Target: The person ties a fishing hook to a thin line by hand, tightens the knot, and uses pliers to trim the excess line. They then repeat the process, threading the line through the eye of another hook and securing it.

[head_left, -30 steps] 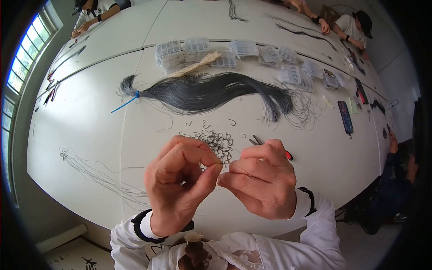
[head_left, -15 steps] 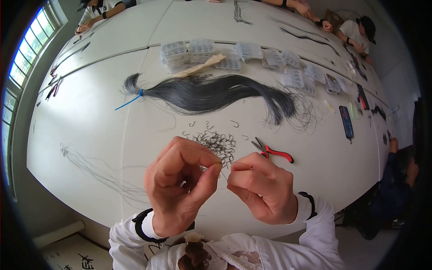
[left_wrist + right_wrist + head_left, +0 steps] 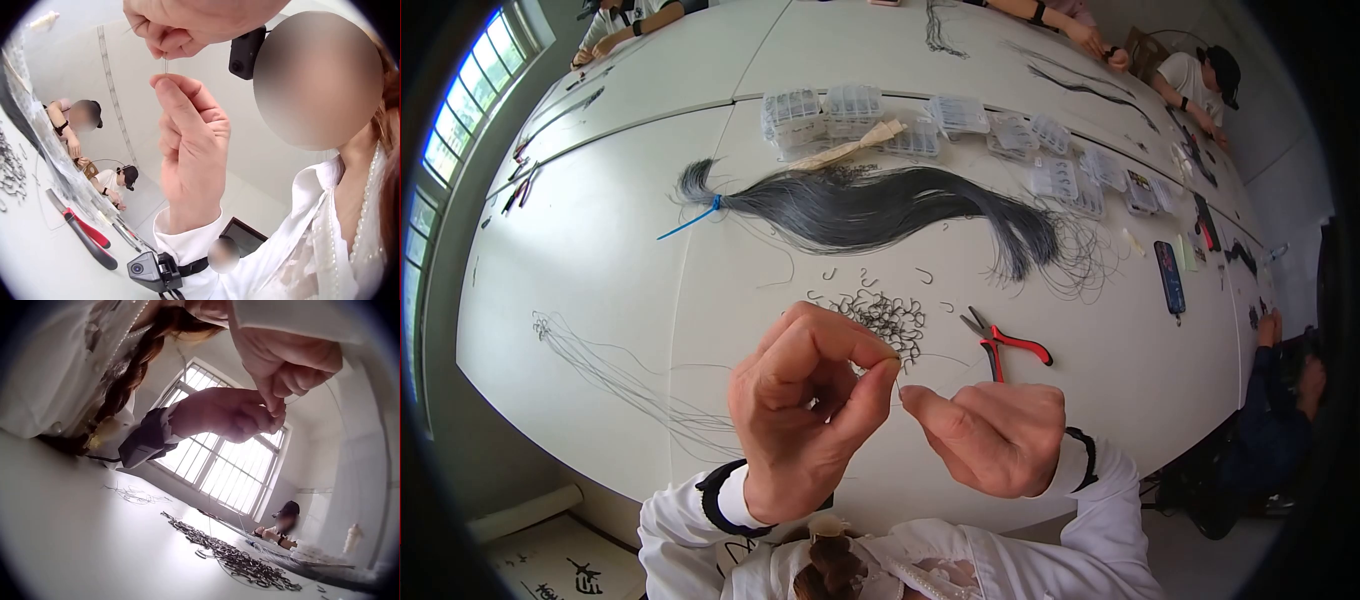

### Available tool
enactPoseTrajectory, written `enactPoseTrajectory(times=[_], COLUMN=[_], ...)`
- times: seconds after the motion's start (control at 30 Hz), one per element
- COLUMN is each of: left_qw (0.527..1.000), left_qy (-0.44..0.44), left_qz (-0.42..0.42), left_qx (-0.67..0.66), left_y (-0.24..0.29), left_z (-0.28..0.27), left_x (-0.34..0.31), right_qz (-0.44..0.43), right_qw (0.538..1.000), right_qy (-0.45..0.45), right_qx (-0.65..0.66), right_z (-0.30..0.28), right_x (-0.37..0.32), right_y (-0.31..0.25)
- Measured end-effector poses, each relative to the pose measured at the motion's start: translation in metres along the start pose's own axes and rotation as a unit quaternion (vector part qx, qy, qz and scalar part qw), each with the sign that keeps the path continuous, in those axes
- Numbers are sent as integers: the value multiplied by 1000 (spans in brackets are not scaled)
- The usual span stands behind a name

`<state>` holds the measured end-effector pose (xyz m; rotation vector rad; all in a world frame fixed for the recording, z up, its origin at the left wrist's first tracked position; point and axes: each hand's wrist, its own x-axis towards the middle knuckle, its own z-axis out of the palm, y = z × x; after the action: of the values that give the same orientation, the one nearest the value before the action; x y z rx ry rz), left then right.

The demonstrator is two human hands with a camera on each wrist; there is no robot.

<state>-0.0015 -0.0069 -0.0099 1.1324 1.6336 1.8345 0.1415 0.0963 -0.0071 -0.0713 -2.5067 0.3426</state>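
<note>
My left hand [image 3: 889,363] pinches a small metal hook [image 3: 165,65] between thumb and forefinger, held above the table's near edge. My right hand [image 3: 908,393] sits just below and to the right of it, fingers curled, pinching a thin line [image 3: 310,394] that runs from the hook. The two hands' fingertips almost touch. In the left wrist view the right hand's thumb tip [image 3: 164,83] meets the hook's lower end. A pile of loose hooks [image 3: 886,318] lies on the white table [image 3: 580,280] just beyond the hands.
Red-handled pliers [image 3: 1003,346] lie right of the hooks. A long dark bundle of line [image 3: 870,210] with a blue tie [image 3: 690,222] crosses the middle. Clear plastic boxes [image 3: 850,108] stand behind it, a phone [image 3: 1168,275] lies far right, loose thin lines [image 3: 620,385] lie left. Other people sit around.
My right hand has dropped down and to the right, away from the hook pile, so the pliers now show in full. The left hand keeps its pinch almost in place.
</note>
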Motion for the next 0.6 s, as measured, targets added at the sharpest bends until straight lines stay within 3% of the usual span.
enactPoseTrajectory(times=[0.07, 0.2, 0.23, 0.27, 0.3, 0.37, 0.4, 0.47, 0.5, 0.57, 0.6], left_qw=[1000, 1000, 1000, 1000, 1000, 999, 999, 999, 999, 999, 999], left_qy=[3, 19, 15, 10, 11, 8, 8, 11, 11, 12, 12], left_qz=[13, 21, 24, 27, 27, 36, 36, 34, 34, 38, 38], left_qx=[0, -2, -2, -1, -1, -1, -1, 10, 10, 37, 37], left_y=[1, 2, 2, 3, 3, 3, 3, 2, 2, 4, 3], left_z=[0, 2, 1, 1, 1, 3, 3, 3, 3, 4, 4], left_x=[0, 0, 0, 0, 0, 0, -1, -1, -1, -1, -1], right_qz=[35, 82, 151, 216, 216, 310, 310, 365, 365, 351, 351], right_qw=[996, 976, 924, 844, 844, 631, 631, 553, 552, 654, 654], right_qy=[54, 28, 2, -25, -25, -19, -19, -66, -65, 22, 22], right_qx=[55, 202, 351, 490, 490, 711, 711, 746, 746, 670, 670], right_z=[6, 10, 13, 15, 15, 14, 10, 3, 4, 8, 8], right_x=[4, 11, 7, 5, 5, 6, 7, 9, 8, 5, 5], right_y=[1, 7, 8, 8, 6, 2, 2, 5, 5, 5, 5])
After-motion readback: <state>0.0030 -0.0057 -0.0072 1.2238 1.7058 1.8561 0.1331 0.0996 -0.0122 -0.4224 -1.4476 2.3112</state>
